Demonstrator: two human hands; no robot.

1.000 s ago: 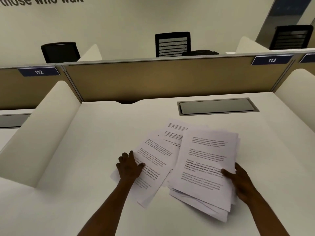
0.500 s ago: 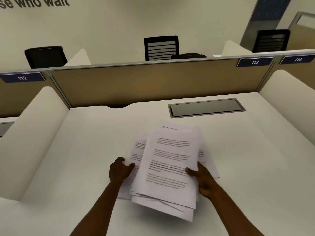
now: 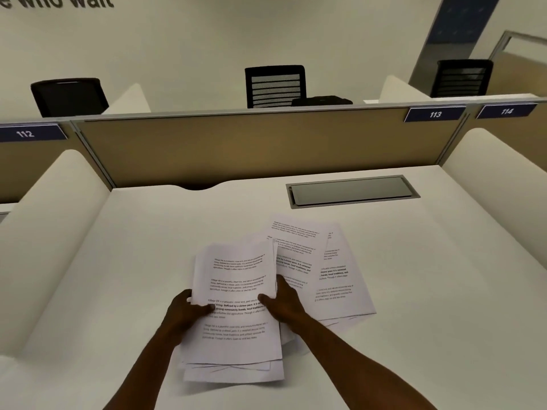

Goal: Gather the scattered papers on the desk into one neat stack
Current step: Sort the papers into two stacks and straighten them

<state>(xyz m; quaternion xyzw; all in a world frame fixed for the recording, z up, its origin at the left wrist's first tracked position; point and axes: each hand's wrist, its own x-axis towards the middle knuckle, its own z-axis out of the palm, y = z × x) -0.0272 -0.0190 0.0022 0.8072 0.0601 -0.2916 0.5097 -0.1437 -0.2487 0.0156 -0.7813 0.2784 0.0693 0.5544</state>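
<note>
While both hands grip a bundle of printed papers (image 3: 236, 291) near the six o'clock edge of the white worktop (image 3: 148, 232), a second group of loose sheets (image 3: 325, 270) lies fanned out on the surface at about two o'clock from the bundle, its left edge tucked beneath the held pages. The left hand (image 3: 185, 310) clasps the bundle's left edge, thumb lying across the printed top page and fingers hidden beneath. The right hand (image 3: 282, 301) closes on the bundle's right edge, thumb pressed on top of the page and the other fingers curled behind it, toward the fanned sheets. The bundle is untidy: several page corners stick out crookedly along its bottom edge, and a few more show at its lower right, under the right forearm. Whether its lower end rests on the worktop or hangs just above cannot be told.

At one o'clock on the worktop sits a grey rectangular cover plate (image 3: 352, 191) set flush into the surface. A tan divider panel (image 3: 251, 146) closes the far side at twelve o'clock, carrying a blue tag marked 113 (image 3: 435, 114). White curved side screens (image 3: 56, 220) flank the worktop at nine and three o'clock. Black office chairs (image 3: 275, 85) stand beyond the divider.
</note>
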